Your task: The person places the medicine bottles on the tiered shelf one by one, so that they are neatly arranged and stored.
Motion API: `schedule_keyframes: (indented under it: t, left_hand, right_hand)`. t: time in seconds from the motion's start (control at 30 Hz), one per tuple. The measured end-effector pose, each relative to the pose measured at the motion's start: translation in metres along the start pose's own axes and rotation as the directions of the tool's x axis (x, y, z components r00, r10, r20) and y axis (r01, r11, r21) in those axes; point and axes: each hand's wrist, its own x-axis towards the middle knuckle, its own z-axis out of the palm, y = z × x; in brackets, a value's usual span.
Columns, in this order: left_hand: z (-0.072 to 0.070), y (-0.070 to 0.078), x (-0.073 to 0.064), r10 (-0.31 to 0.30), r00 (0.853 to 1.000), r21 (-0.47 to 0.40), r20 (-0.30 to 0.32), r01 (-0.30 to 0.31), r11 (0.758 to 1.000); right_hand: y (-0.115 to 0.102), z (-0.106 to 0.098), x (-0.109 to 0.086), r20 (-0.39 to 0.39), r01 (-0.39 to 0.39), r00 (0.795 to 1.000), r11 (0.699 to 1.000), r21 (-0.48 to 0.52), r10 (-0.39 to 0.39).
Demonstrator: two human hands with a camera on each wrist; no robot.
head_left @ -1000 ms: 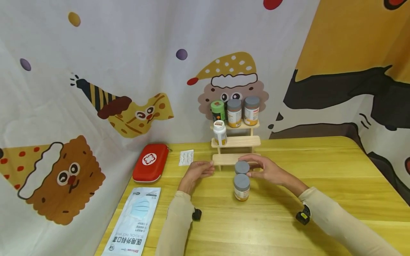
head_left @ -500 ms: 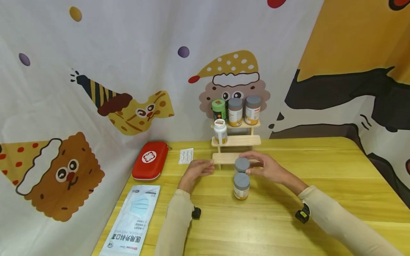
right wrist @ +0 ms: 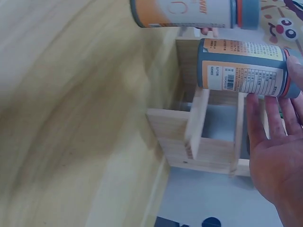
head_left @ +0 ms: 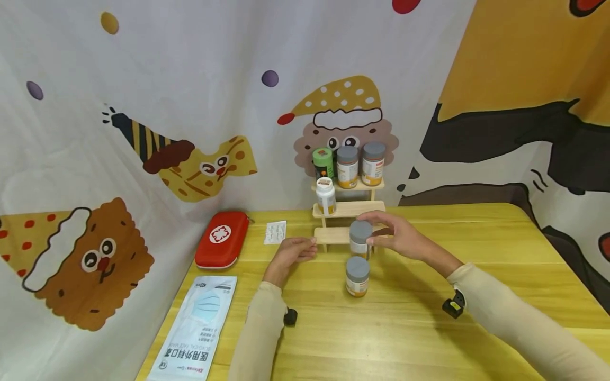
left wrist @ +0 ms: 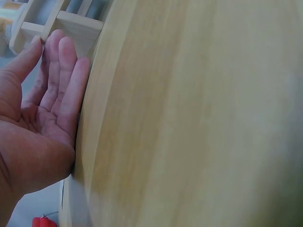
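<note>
My right hand [head_left: 402, 237] grips a grey-lidded supplement bottle [head_left: 359, 241] near its lid. The bottle is upright in front of the lowest step of a wooden tiered display stand [head_left: 330, 236]; the right wrist view shows its label [right wrist: 241, 68] and its base off the table. A second grey-lidded bottle [head_left: 357, 277] stands on the table just nearer me. My left hand [head_left: 288, 259] pinches the left end of the lowest step between thumb and fingertips, plainer in the left wrist view, where the hand [left wrist: 45, 109] meets the wood.
On the top step stand a green-lidded bottle [head_left: 323, 163] and two grey-lidded ones [head_left: 347, 168]. A white bottle [head_left: 326, 196] is on the middle step's left. Leftward lie a red first-aid case [head_left: 222, 240], a printed paper slip [head_left: 275, 233] and a face-mask packet [head_left: 193, 328].
My right hand has raised its bottle up and away from the nearer bottle, so a gap and more of its label show. The left hand has stayed at the stand's end.
</note>
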Motion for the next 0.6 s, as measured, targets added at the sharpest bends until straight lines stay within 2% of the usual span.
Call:
schedule_keyframes:
  t: [0.2,0.6]
  left_hand:
    - [-0.001,-0.001,0.000,0.000,1.000,0.000,0.004,0.000,1.000]
    - [-0.002,-0.001,-0.001,-0.005,1.000,0.037,-0.010,0.005,0.999]
  right_hand:
    - [-0.007,-0.002,0.003,-0.065,0.039,0.997,0.999,-0.030,-0.041]
    - [-0.019,-0.009,0.011,-0.153,0.061,0.986,0.996,-0.063,-0.070]
